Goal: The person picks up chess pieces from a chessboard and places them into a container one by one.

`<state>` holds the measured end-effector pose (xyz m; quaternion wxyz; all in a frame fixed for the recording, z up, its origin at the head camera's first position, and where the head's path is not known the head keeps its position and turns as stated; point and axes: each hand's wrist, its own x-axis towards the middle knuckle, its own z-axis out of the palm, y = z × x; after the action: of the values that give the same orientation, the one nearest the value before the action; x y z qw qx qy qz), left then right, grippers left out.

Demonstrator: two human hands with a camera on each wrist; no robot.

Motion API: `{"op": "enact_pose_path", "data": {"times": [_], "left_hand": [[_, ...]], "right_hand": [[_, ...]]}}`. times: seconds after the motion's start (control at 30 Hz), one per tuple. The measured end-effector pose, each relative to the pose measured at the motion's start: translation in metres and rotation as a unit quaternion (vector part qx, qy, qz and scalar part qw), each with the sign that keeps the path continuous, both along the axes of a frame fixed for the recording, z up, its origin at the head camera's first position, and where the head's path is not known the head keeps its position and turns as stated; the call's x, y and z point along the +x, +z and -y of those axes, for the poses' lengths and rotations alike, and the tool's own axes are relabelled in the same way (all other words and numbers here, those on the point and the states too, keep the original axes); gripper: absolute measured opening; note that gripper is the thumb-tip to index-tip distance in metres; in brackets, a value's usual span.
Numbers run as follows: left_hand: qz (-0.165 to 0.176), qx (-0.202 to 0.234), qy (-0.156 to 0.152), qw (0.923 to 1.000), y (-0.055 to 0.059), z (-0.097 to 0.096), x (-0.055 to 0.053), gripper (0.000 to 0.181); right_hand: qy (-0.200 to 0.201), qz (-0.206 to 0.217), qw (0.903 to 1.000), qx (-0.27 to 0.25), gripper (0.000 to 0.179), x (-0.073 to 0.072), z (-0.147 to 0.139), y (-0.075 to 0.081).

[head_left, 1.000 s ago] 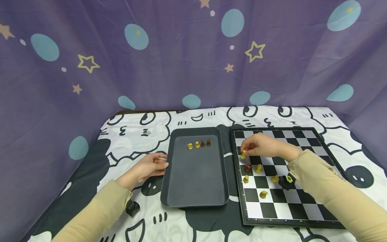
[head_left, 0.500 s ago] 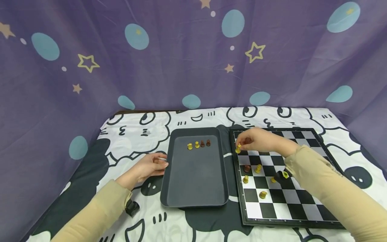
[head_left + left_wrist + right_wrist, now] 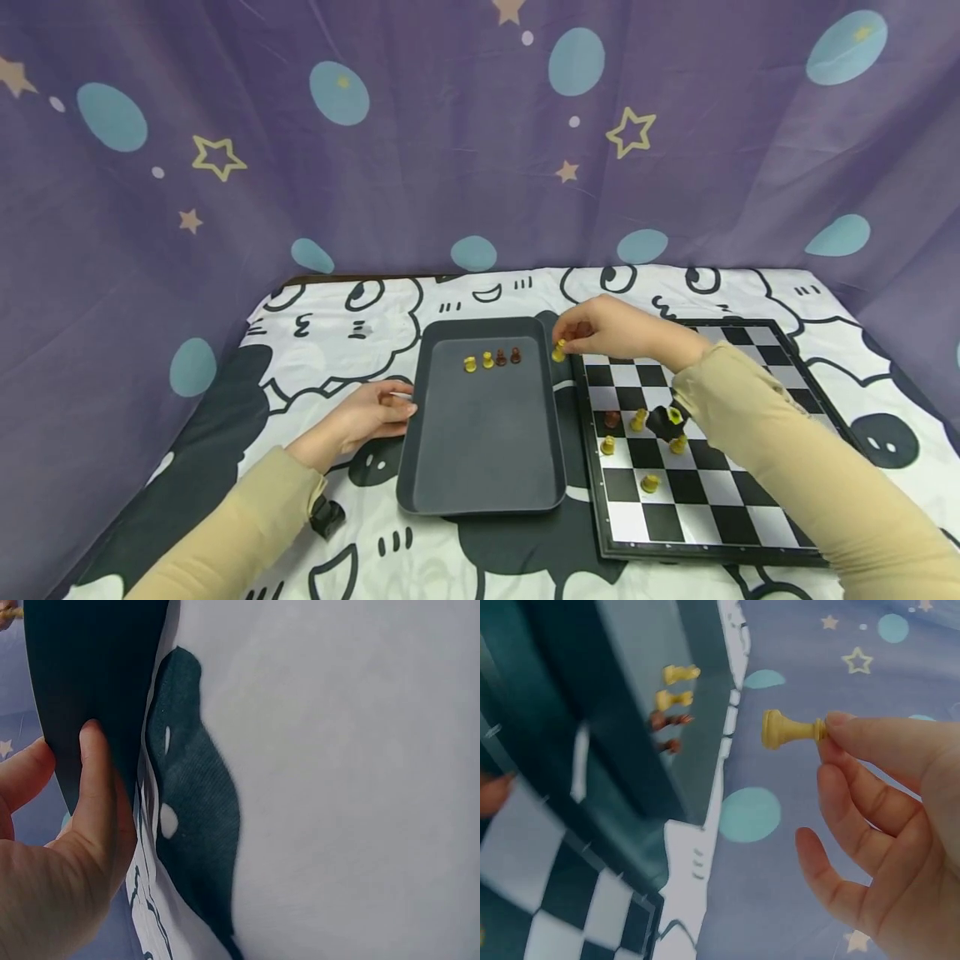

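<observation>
Right hand [image 3: 611, 327], center-right, pinches yellow chess piece [image 3: 786, 730] up top, base free; left hand [image 3: 367, 415], center-left, grips baking tray [image 3: 483, 450], probably to steady it.

I'm in a small nook draped in cloth: a purple curtain [image 3: 450, 167], printed with stars [image 3: 567, 172] and blue ovals [image 3: 576, 62], hangs before me and folds round on both sides. The surface [image 3: 337, 278] wears a cartoon-face cloth [image 3: 330, 350] and carries a chessboard [image 3: 697, 525] and a grey tray [image 3: 480, 450]. Whether this is a home or a studio, I can't tell.
</observation>
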<state>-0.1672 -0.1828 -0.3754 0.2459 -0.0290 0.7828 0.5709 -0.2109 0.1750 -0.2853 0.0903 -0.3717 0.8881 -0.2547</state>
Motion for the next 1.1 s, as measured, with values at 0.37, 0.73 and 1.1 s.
{"op": "enact_pose_path", "data": {"times": [0.37,0.73,1.1], "left_hand": [[-0.003,0.001,0.004,1.0,-0.001,0.002,0.0,0.047],[-0.004,0.0,0.003,1.0,-0.004,0.001,-0.001,0.046],[0.001,0.011,0.005,0.9999,-0.002,0.001,-0.001,0.047]], "right_hand": [[0.001,-0.008,0.9991,-0.041,0.01,-0.014,0.051,0.008],[-0.058,0.057,0.9956,-0.046,0.014,-0.03,0.113,-0.029],[-0.095,0.078,0.9909,-0.054,0.017,-0.036,0.143,-0.064]]}}
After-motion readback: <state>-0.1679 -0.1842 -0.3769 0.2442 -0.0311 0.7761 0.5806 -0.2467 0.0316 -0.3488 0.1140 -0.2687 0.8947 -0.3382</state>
